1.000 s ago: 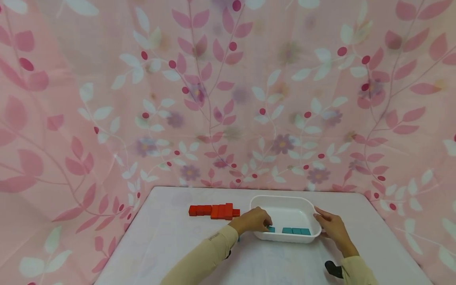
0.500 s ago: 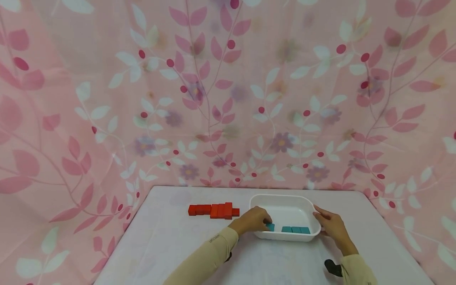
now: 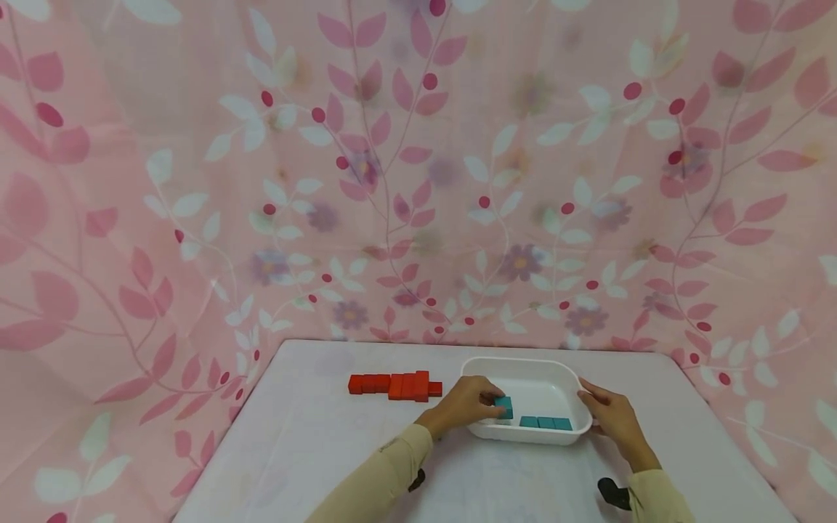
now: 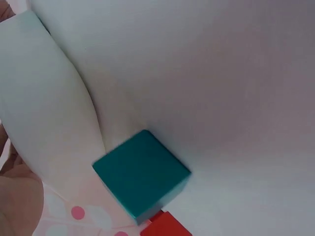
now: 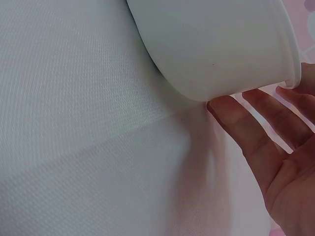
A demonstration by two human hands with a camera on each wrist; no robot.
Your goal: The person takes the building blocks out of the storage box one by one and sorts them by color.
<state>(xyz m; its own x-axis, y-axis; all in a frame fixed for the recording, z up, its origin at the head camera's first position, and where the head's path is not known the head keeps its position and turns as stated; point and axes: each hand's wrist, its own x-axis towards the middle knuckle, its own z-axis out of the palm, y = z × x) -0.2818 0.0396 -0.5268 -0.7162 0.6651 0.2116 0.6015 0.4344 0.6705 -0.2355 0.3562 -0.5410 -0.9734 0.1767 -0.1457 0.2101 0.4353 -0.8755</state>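
Over white tray's (image 3: 523, 436) near-left corner: blue-green block (image 3: 504, 407), left hand (image 3: 466, 403), grip pinching block. Right hand (image 3: 616, 418), grip grasping tray's right end. In tray: three-block row (image 3: 546, 423). On tabletop (image 3: 294, 436): red blocks (image 3: 400, 387), loose cube (image 4: 140, 177). Risks: low pass skewing row; left wrist knocking cube; right-hand tug tilting tray.

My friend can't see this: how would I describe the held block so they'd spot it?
On the white table sits a white tray. Inside, along the near side, three teal blocks lie in a row; left of them is a single teal block. Unlike those three, it is pinched in the left hand's grip.
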